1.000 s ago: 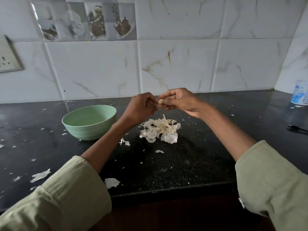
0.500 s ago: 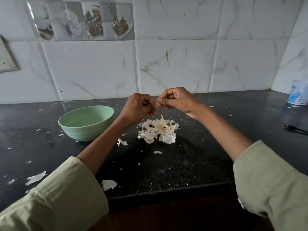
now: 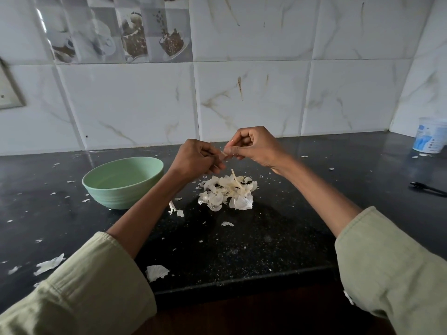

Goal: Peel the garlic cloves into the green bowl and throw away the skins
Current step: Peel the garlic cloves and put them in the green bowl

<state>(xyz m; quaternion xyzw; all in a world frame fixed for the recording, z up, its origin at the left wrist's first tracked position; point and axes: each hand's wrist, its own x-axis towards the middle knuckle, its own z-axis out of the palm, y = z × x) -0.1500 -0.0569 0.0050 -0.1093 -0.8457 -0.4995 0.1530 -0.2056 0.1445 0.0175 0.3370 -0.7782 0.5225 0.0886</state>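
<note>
From the head view, your left hand point(image 3: 197, 158) and right hand point(image 3: 254, 146) meet in the air, just above the pile of skins point(image 3: 228, 192). Both hands are curled tight around one small clove point(image 3: 225, 154), which sits between your fingertips. Your left grip pinches one side and your right grip pinches the other, so you can pull the thin skin away. Only a tiny pale bit of the clove shows, so how much skin is left on it cannot be told.

You hold the clove over the pile so that loose bits drop onto the same heap and not all over. Some bits lie spread about the black table point(image 3: 278, 238) anyway, with bigger scraps near the front edge.

The green bowl point(image 3: 123, 186) stands on the table just left of your left arm, near enough for a short reach once the clove is bare. Its inside looks empty from here, though the near wall hides part of the bottom.

The skins are not thrown away yet, so that job looks like it comes last.

A white tub point(image 3: 429, 137) and a pen point(image 3: 427, 189) sit far to the right, out of the way.
</note>
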